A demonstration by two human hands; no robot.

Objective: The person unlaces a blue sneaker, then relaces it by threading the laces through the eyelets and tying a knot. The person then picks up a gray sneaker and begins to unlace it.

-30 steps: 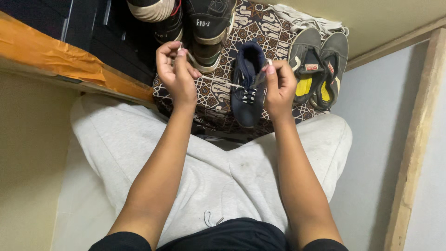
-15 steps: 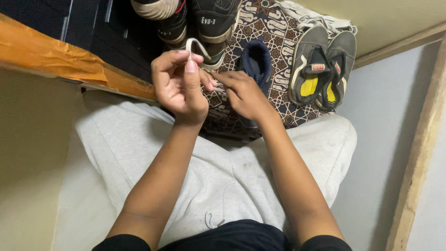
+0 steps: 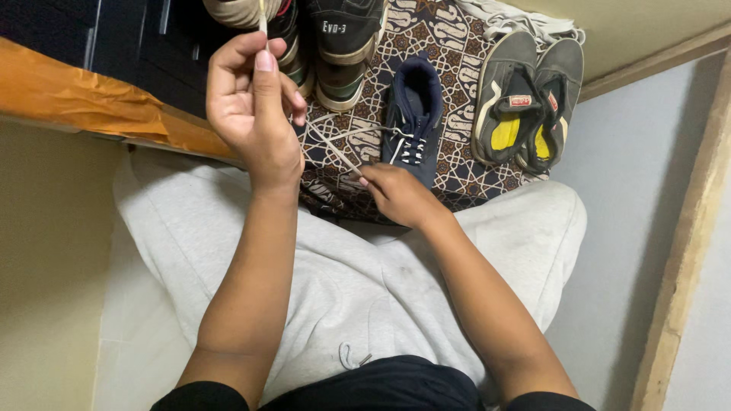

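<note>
Since half a second ago, the left hand (image 3: 255, 114) has lifted up and away to the left of the navy sneaker (image 3: 413, 114), drawing one end of a pale shoelace (image 3: 335, 148) with it, while the right hand (image 3: 392, 194) has dropped back toward the person's knees, uncovering the shoe it had been hiding. That navy sneaker is the landmark: it lies on a patterned mat (image 3: 449, 46) on the floor, toe pointing toward the person, just beyond the grey sweatpants (image 3: 350, 281). Left of the sneaker, the left hand's fingers (image 3: 263, 65) are pinched shut on the lace end, which pokes up above the thumb. Just below and left of the sneaker's toe, the right hand's fingers are closed on the other strand of the same lace. Between the two hands the lace runs taut and crosses itself beside the sneaker, joining the shoe at its upper eyelets. Judging from this, the lower eyelets already carry white lacing, and the ends seem to be mid-tightening or mid-crossing; no finished bow or knot is visible, so the tying looks still to be done. Right of the sneaker sits a pair of grey shoes with yellow insoles (image 3: 525, 99). Beyond it, to the left, stand dark high-top shoes (image 3: 343, 38). Far left of it runs an orange-taped ledge (image 3: 84, 95).
</note>
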